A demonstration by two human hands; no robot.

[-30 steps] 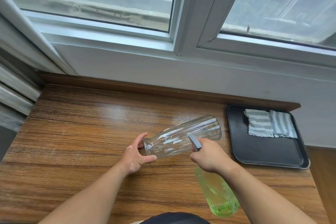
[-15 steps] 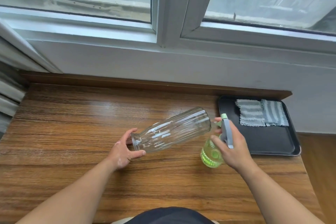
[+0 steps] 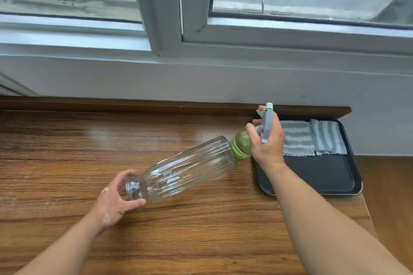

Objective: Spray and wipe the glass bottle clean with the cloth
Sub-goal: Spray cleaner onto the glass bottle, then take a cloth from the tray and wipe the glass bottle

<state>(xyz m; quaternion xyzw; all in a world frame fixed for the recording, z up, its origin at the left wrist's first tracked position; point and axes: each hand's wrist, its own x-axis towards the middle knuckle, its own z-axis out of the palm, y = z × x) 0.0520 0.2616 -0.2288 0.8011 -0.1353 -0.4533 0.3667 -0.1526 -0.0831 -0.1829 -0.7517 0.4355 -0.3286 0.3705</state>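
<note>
A clear ribbed glass bottle (image 3: 187, 169) lies tilted above the wooden table (image 3: 67, 163), its neck toward me. My left hand (image 3: 115, 202) grips that neck, with the base pointing up and to the right. My right hand (image 3: 267, 140) holds a green spray bottle (image 3: 241, 144) with a grey trigger head, just past the glass bottle's base and at the tray's left edge. Two folded grey-and-white striped cloths (image 3: 297, 138) lie side by side on the far part of a black tray (image 3: 317, 174).
The black tray sits at the table's right end, close to the right edge. A grey wall and window frame (image 3: 165, 18) run along the back behind a low wooden ledge (image 3: 134, 105).
My right hand has carried the spray bottle from near my body up and to the right, to the tray's left edge. The glass bottle stays held by the neck in my left hand.
</note>
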